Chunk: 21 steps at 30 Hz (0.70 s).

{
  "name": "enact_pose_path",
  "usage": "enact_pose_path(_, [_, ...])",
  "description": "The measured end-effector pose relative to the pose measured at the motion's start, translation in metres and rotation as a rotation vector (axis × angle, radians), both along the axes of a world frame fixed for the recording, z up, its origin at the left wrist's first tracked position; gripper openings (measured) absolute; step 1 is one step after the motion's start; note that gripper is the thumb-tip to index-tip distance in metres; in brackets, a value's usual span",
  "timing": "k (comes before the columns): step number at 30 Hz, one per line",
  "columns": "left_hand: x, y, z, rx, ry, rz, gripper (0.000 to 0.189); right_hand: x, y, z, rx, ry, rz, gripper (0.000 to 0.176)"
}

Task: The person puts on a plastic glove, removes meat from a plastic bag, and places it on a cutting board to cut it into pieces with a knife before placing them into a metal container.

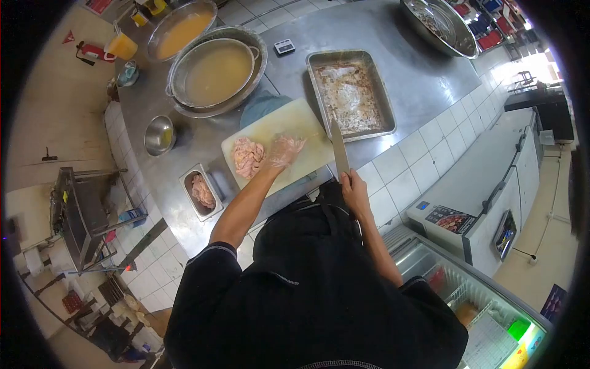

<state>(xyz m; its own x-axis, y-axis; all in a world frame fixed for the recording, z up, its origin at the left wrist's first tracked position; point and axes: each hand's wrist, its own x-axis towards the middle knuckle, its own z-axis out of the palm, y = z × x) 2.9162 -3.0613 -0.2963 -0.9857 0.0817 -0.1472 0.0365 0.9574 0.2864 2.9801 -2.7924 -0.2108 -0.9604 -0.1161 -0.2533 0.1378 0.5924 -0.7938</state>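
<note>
My left hand (284, 152), in a clear plastic glove, is over the middle of a white cutting board (313, 132). Its fingers stretch to the right, a little smeared, and I make out nothing held in them. A pile of raw pink meat (247, 157), which looks like chicken, lies on the board just left of this hand. My right hand (354, 189) is bare and wrapped round the handle of a large knife (339, 146). The blade points away from me, between the board's right end and a metal tray (350, 92) with whitish and brown residue.
Left of the board stand a small metal pan of raw meat (203, 192) and a steel bowl (160, 135). Behind are a pot of cloudy liquid (215, 74), a basin of orange liquid (182, 34), a small scale (284, 47) and a large bowl (439, 24).
</note>
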Motion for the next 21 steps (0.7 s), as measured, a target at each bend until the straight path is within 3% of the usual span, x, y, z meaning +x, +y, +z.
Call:
enact_pose_path(5, [0.010,-0.006,0.034,0.305,-0.116,0.211,0.042,-0.007,0.004,0.007,0.003,-0.015,-0.032,0.031])
enact_pose_path(8, [0.015,-0.020,0.003,0.599,0.050,0.289,0.029,-0.009,0.005,0.009,-0.011,-0.060,-0.038,0.031])
enact_pose_path(11, [0.018,-0.016,0.034,0.810,0.041,0.349,0.019,-0.008,0.003,0.010,-0.053,-0.021,-0.041,0.030])
enact_pose_path(14, [0.010,-0.017,0.015,1.233,0.117,0.356,0.016,-0.007,0.000,0.009,-0.030,-0.002,-0.017,0.029])
enact_pose_path(17, [0.007,-0.007,0.074,1.419,0.107,0.453,0.014,-0.005,-0.004,0.003,-0.024,0.008,-0.001,0.028])
enact_pose_path(21, [0.010,-0.014,0.068,1.588,-0.036,0.572,0.012,-0.002,-0.009,0.013,-0.035,-0.005,-0.011,0.029])
